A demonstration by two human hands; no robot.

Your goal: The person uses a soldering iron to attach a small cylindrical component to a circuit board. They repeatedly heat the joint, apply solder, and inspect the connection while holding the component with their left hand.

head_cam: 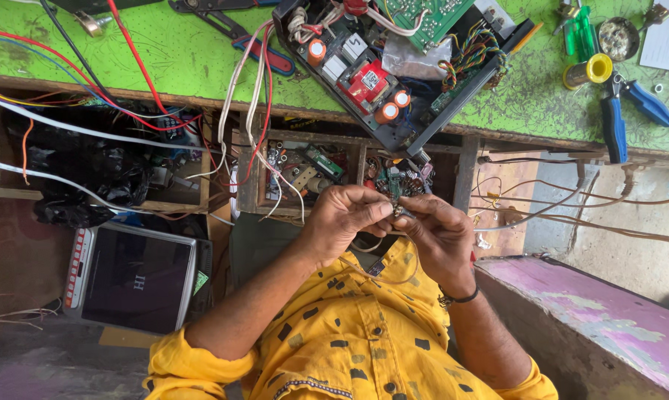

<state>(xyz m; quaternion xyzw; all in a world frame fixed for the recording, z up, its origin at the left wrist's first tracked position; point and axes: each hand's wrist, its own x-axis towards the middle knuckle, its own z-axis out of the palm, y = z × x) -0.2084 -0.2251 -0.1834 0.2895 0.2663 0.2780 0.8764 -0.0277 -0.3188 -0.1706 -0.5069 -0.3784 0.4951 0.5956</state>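
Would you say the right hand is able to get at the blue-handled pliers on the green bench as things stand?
Probably yes, though it is busy: the right hand pinches a small part together with the left hand. The blue-handled pliers lie uncovered at the green bench edge on that side.

an electronics repair workshop, probably a small one: a worn green workbench (164, 52) carries an opened device with circuit boards (393, 67), loose wires (127, 111), blue-handled pliers (623, 111) and a solder spool (590, 72), above wooden drawers of spare parts (305, 170).
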